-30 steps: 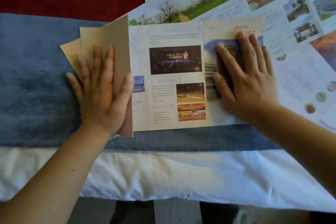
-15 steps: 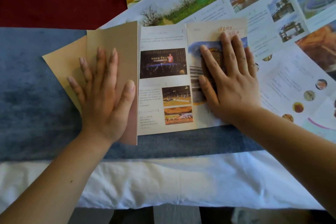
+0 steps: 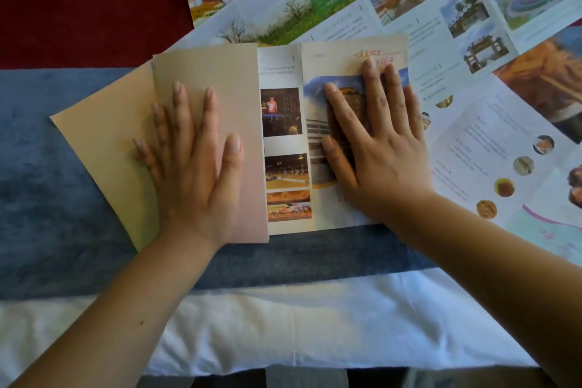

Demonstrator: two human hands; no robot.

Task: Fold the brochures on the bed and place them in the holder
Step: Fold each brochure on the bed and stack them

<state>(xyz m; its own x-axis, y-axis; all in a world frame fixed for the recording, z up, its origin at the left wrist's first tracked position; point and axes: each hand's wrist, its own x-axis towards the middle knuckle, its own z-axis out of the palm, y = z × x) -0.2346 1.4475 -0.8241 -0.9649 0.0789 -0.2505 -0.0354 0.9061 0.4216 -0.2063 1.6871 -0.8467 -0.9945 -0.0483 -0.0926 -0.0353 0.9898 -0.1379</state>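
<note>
**Desk:** What have the hands got?

**Operator:** From my screen, nothing is pinched. The left hand (image 3: 192,167) lies flat, palm down, with its fingers straight and a little spread. It sits on the tan flap (image 3: 220,72) folded over the left side of the brochure (image 3: 285,167). The right hand (image 3: 378,148) is flat too, fingers straight, pressing the right side of the same brochure.

**Desk:** And where is the brochure?

**Operator:** It's on the blue blanket (image 3: 47,173), with the white sheet (image 3: 283,324) nearer the camera. I see its strip of photos between the two hands. Its far edge overlaps the loose brochures (image 3: 409,3) lying open behind it.

**Desk:** And the tan sheet on the left?

**Operator:** The tan sheet (image 3: 94,142) sticks out from under the flap, tilted. I can't tell whether it belongs to the same brochure.
</note>
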